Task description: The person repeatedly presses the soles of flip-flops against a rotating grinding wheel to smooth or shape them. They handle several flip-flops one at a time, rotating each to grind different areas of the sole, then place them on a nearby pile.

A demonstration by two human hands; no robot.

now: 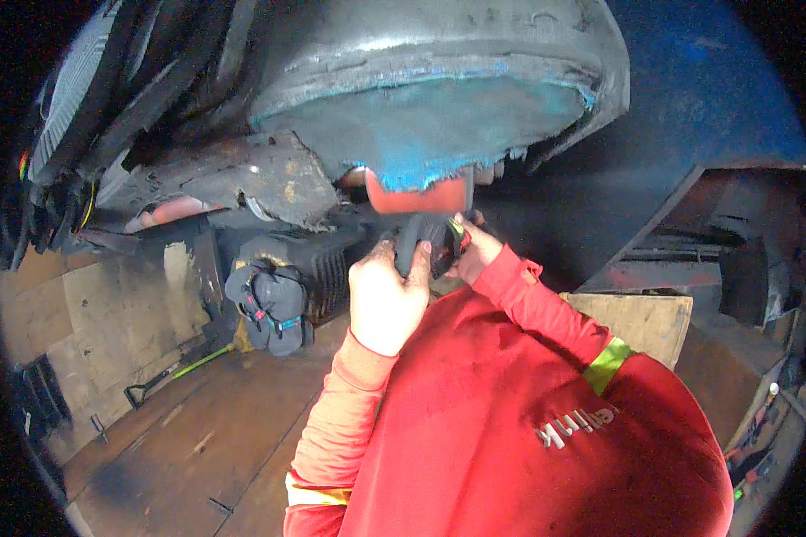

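Observation:
In front of my chest, both hands are on a dark, rounded, thick object (432, 240) with a small yellow-green part on its right side; its exact kind cannot be made out. My left hand (388, 291) is closed on its left side, thumb laid along the black edge. On the far right side, my right hand (477, 248) has its fingers curled around it, partly hidden. Just beyond it hangs a red curved part (421, 195). Above that sits a large grey shell (448, 45) with a ragged blue-grey surface (430, 130).
Thick black hoses (152, 80) hang at upper left, above a scuffed, torn panel (242, 179). A grey bundle with straps (270, 300) is at left, near a green-handled tool (201, 362) on the brown floor (188, 447). A dark blue panel (716, 89) rises at right, above a wooden board (640, 322).

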